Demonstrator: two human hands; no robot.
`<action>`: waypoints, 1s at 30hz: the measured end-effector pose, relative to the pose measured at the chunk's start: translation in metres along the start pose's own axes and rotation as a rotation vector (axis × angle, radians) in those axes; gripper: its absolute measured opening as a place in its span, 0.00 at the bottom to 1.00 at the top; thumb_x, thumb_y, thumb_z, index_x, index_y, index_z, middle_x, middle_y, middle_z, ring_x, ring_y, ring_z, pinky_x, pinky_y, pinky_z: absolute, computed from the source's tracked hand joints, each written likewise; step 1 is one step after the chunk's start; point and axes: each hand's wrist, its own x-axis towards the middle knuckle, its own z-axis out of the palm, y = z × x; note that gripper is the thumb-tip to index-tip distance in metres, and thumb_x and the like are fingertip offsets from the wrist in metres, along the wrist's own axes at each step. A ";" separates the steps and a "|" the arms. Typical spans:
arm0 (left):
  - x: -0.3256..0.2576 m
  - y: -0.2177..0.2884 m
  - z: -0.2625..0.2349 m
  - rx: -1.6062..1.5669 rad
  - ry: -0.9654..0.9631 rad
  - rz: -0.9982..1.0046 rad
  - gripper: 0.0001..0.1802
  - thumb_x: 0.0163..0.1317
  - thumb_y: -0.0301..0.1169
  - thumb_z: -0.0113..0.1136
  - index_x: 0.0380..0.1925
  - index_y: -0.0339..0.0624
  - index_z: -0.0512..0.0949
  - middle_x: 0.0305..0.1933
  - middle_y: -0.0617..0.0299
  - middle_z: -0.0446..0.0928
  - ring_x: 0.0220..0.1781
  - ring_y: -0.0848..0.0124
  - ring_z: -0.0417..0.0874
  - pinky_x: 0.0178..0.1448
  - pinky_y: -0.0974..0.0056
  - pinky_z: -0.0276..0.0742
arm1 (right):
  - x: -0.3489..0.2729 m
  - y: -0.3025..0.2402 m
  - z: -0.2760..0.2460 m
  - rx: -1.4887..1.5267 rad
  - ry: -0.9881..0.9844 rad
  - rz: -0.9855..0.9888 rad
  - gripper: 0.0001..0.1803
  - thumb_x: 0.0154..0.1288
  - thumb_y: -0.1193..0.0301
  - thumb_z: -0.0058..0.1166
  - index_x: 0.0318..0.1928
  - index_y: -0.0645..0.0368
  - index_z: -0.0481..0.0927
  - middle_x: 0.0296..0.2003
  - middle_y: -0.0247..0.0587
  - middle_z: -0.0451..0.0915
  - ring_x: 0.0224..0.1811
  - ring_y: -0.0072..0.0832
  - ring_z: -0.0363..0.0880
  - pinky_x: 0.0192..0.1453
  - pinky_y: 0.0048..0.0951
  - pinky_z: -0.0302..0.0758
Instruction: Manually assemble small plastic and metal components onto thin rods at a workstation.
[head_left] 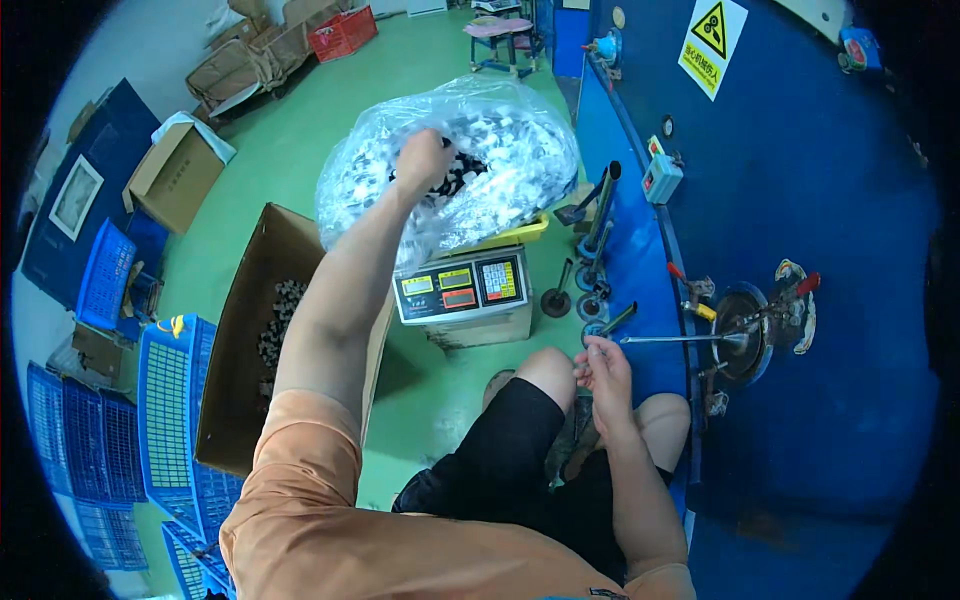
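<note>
My left hand (424, 160) reaches over a clear plastic bag (515, 190), its fingers closed at the bag's mouth. Small black parts (462, 176) show beside it inside the bag; whatever the fingertips grip is too small to name. Above my knees, my right hand (608, 388) has its fingers curled together, and I cannot make out what they hold. A thin metal rod (670, 339) sticks out toward that hand from a round fixture (742, 335) on the blue machine wall (830, 430).
The bag sits in a yellow tray (530, 233) behind a digital scale (462, 287). On its left stands an open cardboard box (225, 400) with small dark parts. Blue crates (168, 420) line the far left. Metal rods with round bases (592, 305) stand by the machine.
</note>
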 end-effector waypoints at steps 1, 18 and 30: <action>0.002 -0.005 -0.008 0.026 0.023 0.006 0.16 0.54 0.35 0.57 0.36 0.31 0.79 0.37 0.39 0.81 0.40 0.41 0.80 0.46 0.47 0.76 | 0.000 0.001 0.001 -0.013 -0.019 -0.011 0.14 0.74 0.68 0.46 0.55 0.60 0.72 0.36 0.38 0.77 0.29 0.19 0.72 0.34 0.17 0.70; -0.078 0.032 -0.063 -1.564 0.249 -0.241 0.07 0.61 0.29 0.48 0.30 0.38 0.73 0.24 0.60 0.73 0.21 0.73 0.69 0.26 0.69 0.67 | -0.011 0.007 0.019 -0.062 -0.103 -0.004 0.12 0.74 0.68 0.46 0.51 0.60 0.74 0.35 0.36 0.78 0.29 0.18 0.73 0.34 0.18 0.70; -0.282 0.162 0.038 -2.428 -0.805 -0.564 0.07 0.62 0.29 0.51 0.40 0.42 0.71 0.27 0.62 0.70 0.19 0.77 0.65 0.20 0.72 0.60 | -0.018 0.006 0.058 0.495 -0.142 -0.210 0.34 0.77 0.45 0.28 0.61 0.61 0.69 0.50 0.43 0.76 0.46 0.26 0.74 0.54 0.28 0.68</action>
